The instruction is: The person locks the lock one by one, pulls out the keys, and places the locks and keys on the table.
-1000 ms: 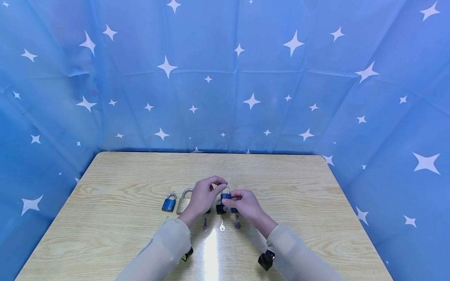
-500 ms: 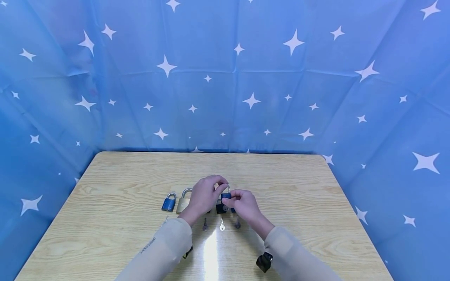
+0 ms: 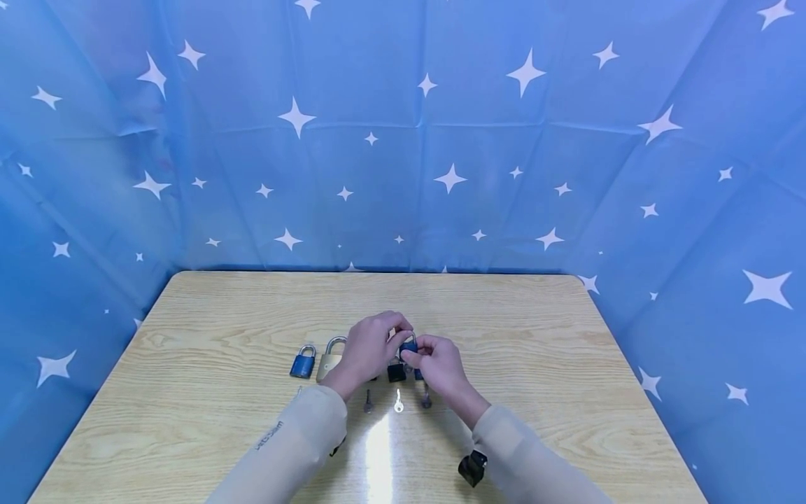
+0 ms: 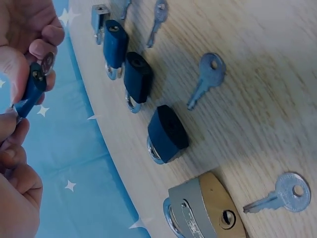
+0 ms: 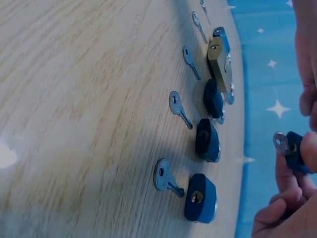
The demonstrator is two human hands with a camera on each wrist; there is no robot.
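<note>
Between both hands, above the table, a small blue padlock [image 3: 409, 346] is held up. My left hand [image 3: 368, 346] pinches its shackle from above. My right hand [image 3: 441, 364] grips its body between thumb and fingers. A key [image 5: 281, 143] shows its round head right beside the padlock's keyhole in the right wrist view; I cannot tell whether it sits in the lock. Under the hands stands a row of padlocks, including a black padlock [image 3: 396, 372] and a brass-coloured padlock [image 4: 205, 206]. Part of this row is hidden by the hands in the head view.
At the row's left end is another blue padlock [image 3: 302, 364]. Several loose keys lie before the row, among them a silver key [image 3: 399, 401] and a darker key [image 3: 368, 402]. The wooden table [image 3: 535, 329] ends at a blue star-patterned curtain [image 3: 403, 175].
The held padlock has shifted slightly right and up, and it leans more. My left hand has moved a little the same way. Both hands keep their hold throughout.
</note>
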